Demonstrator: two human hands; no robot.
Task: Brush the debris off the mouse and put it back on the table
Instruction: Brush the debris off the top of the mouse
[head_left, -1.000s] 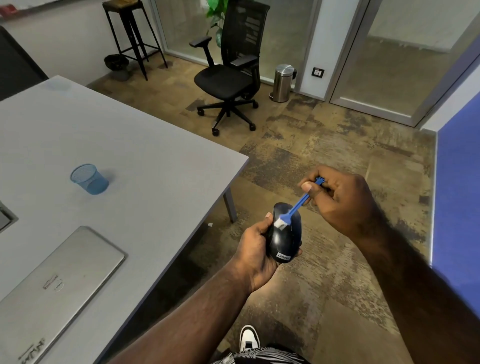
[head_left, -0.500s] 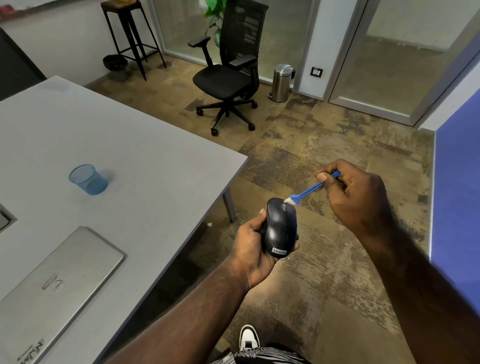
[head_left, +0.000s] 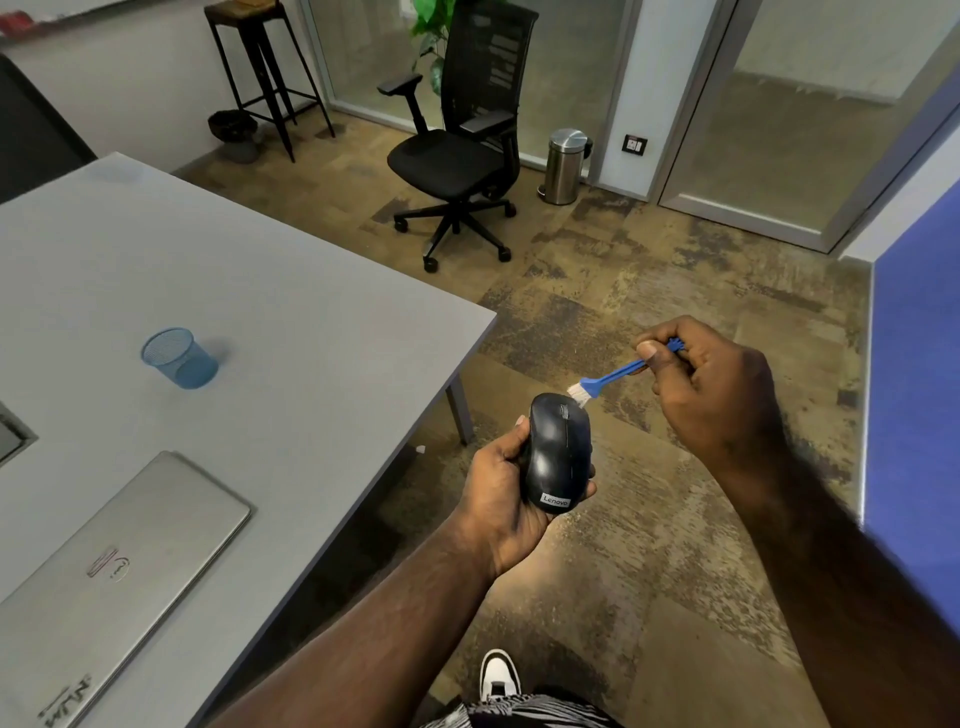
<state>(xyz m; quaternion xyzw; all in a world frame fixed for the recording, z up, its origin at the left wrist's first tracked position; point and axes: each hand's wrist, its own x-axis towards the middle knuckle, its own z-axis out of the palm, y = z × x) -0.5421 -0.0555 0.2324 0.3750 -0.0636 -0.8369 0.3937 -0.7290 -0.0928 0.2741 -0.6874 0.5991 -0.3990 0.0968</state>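
A black computer mouse (head_left: 558, 454) with a small label at its near end lies in my left hand (head_left: 501, 483), held over the floor just right of the grey table (head_left: 291, 332). My right hand (head_left: 711, 384) pinches a small blue brush (head_left: 610, 375) by its handle. The brush's white bristles touch the far right edge of the mouse, close to the scroll wheel. My left fingers wrap under the mouse and are mostly hidden.
On the table lie a closed silver laptop (head_left: 104, 577) and a blue mesh cup (head_left: 179, 358). Beyond the table stand a black office chair (head_left: 457, 150), a steel bin (head_left: 566, 166) and a tall stool (head_left: 260, 62). A blue wall panel (head_left: 919, 395) runs along the right.
The brush has swept from the middle of the mouse outward to its far right edge, my right hand drawing away to the right. My left hand has turned the mouse slightly more upright.
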